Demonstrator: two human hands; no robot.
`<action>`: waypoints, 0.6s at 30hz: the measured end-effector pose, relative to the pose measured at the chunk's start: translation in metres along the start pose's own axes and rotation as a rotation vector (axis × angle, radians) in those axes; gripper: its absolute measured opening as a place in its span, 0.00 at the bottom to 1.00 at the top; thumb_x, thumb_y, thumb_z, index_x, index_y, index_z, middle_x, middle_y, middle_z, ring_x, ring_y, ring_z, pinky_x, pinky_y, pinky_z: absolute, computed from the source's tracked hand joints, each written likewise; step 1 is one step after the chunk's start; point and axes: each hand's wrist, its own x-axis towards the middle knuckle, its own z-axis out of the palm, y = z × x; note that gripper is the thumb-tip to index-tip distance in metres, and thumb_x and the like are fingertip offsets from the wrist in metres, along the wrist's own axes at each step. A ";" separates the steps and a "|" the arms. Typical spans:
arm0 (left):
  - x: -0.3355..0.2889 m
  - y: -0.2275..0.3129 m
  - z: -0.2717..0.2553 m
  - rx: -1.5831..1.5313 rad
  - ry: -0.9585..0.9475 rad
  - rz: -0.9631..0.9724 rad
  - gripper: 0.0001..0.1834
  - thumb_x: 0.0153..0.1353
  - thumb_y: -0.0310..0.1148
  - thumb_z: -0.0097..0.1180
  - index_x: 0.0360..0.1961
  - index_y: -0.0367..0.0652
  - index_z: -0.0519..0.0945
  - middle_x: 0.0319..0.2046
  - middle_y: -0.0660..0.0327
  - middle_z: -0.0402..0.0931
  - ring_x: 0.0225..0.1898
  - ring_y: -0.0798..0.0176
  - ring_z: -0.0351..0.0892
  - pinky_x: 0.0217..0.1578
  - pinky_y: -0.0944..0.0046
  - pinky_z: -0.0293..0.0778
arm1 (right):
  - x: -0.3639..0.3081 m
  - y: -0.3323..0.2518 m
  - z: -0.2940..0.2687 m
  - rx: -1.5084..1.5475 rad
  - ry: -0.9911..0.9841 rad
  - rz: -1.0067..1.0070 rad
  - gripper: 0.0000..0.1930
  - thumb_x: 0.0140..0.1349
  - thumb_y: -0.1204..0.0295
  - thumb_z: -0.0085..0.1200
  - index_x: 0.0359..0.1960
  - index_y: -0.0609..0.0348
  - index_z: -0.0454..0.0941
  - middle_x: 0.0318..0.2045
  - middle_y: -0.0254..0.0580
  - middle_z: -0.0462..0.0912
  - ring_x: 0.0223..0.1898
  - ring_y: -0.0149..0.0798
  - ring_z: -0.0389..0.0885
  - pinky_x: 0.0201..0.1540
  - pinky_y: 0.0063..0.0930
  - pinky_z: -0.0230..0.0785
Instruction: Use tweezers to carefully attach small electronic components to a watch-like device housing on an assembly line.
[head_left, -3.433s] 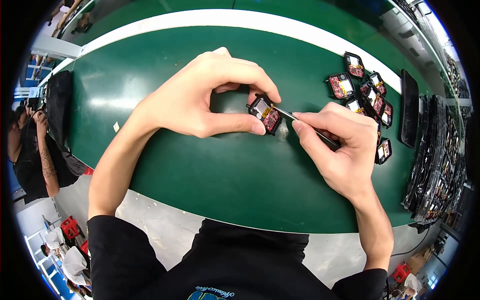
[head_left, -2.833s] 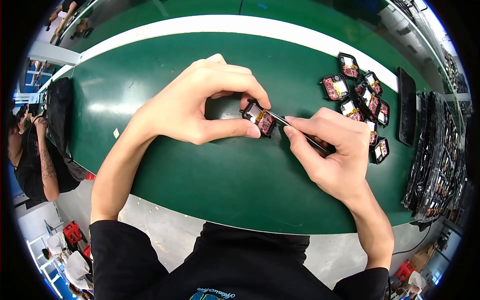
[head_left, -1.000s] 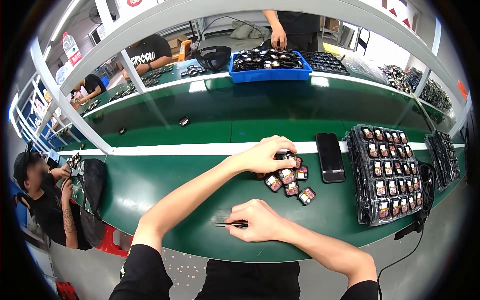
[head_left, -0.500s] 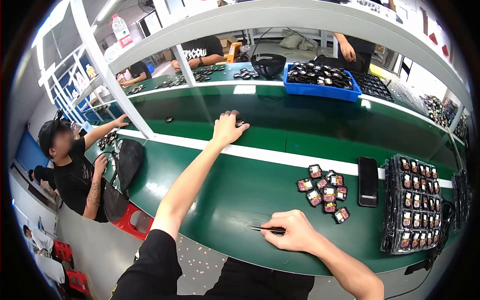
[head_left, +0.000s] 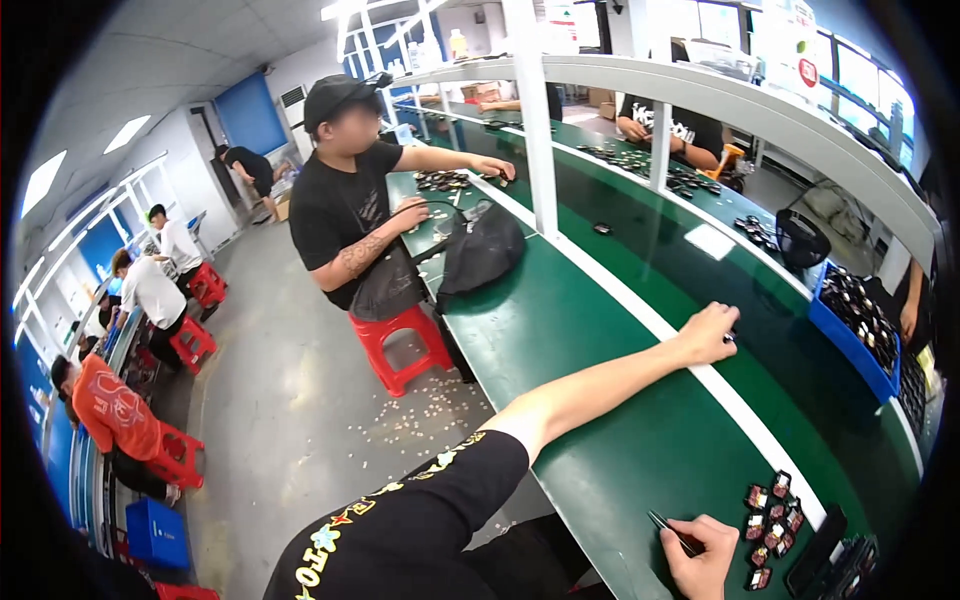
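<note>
The left hand (head_left: 708,335), at 3 o'clock in the view, reaches past the flat white strip (head_left: 620,291) edging the smooth green tabletop (head_left: 600,400) and holds a small dark piece (head_left: 730,339) between thumb and curled fingers over the sunken dark-green lane (head_left: 785,390); the piece is too small and covered for its face to be made out. The right hand (head_left: 705,555), at 5 o'clock, is closed around a slender dark metal tool (head_left: 660,523) whose tip points toward 10 o'clock. Just to its 3 o'clock lies a loose cluster of small black-framed units with red boards (head_left: 781,485), and beyond them, at 4 o'clock, a flat black slab (head_left: 815,553). Good handling here, I judge, means a light pinch on the piece's rim, the wrist kept clear of the strip, and the tool's tip held low and away from the units, whose boards look easy to scratch. Compared with the frame 0.5 s ago, the view has swung left: the blue plastic tub (head_left: 845,357) now sits at 3 o'clock instead of 1 o'clock, the stacked clear trays of units no longer show plainly, and the seated co-worker in a black cap (head_left: 345,215) appears far larger at 10 o'clock.
</note>
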 end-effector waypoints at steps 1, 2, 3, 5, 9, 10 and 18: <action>-0.006 0.007 -0.003 -0.029 -0.027 0.007 0.27 0.57 0.35 0.70 0.56 0.35 0.78 0.52 0.43 0.82 0.60 0.37 0.80 0.62 0.42 0.80 | 0.004 -0.010 -0.001 0.062 0.034 -0.025 0.08 0.68 0.77 0.73 0.44 0.70 0.91 0.24 0.42 0.78 0.24 0.32 0.76 0.30 0.29 0.68; -0.012 0.016 -0.006 -0.083 -0.078 -0.003 0.29 0.57 0.34 0.70 0.58 0.34 0.78 0.53 0.43 0.82 0.60 0.38 0.80 0.63 0.43 0.80 | 0.005 -0.012 -0.002 0.060 0.039 -0.022 0.08 0.67 0.78 0.73 0.44 0.69 0.91 0.24 0.44 0.77 0.24 0.33 0.76 0.30 0.30 0.68; -0.018 0.025 -0.008 -0.144 -0.132 -0.010 0.30 0.57 0.34 0.70 0.60 0.34 0.77 0.53 0.44 0.82 0.60 0.39 0.79 0.63 0.43 0.79 | 0.004 -0.010 -0.003 0.057 0.042 -0.013 0.08 0.67 0.77 0.73 0.44 0.69 0.91 0.24 0.44 0.77 0.24 0.33 0.77 0.30 0.30 0.68; -0.023 0.068 -0.010 -0.332 -0.264 0.043 0.35 0.59 0.29 0.67 0.69 0.35 0.75 0.52 0.47 0.83 0.61 0.42 0.80 0.65 0.48 0.78 | -0.006 -0.006 -0.016 -0.002 0.076 0.019 0.08 0.68 0.77 0.73 0.44 0.69 0.91 0.24 0.44 0.77 0.24 0.33 0.77 0.30 0.30 0.68; -0.079 0.082 -0.055 -0.392 -0.498 0.210 0.35 0.59 0.30 0.69 0.69 0.35 0.75 0.54 0.47 0.82 0.63 0.43 0.79 0.65 0.48 0.79 | 0.001 -0.008 -0.013 0.041 0.026 0.046 0.08 0.68 0.77 0.72 0.44 0.69 0.91 0.24 0.44 0.78 0.25 0.33 0.77 0.30 0.29 0.68; -0.093 0.079 -0.058 -0.353 -0.472 0.285 0.35 0.60 0.30 0.69 0.69 0.37 0.76 0.58 0.48 0.81 0.64 0.44 0.79 0.65 0.49 0.79 | 0.003 -0.009 -0.012 0.039 0.016 0.022 0.08 0.68 0.77 0.72 0.45 0.69 0.91 0.25 0.44 0.78 0.25 0.33 0.77 0.30 0.29 0.68; -0.086 0.171 -0.111 -0.996 -0.399 0.439 0.17 0.55 0.39 0.77 0.42 0.41 0.89 0.45 0.57 0.87 0.52 0.53 0.86 0.53 0.56 0.80 | 0.000 -0.010 -0.016 -0.025 -0.001 0.064 0.07 0.68 0.77 0.73 0.43 0.67 0.92 0.25 0.41 0.82 0.25 0.34 0.80 0.31 0.31 0.71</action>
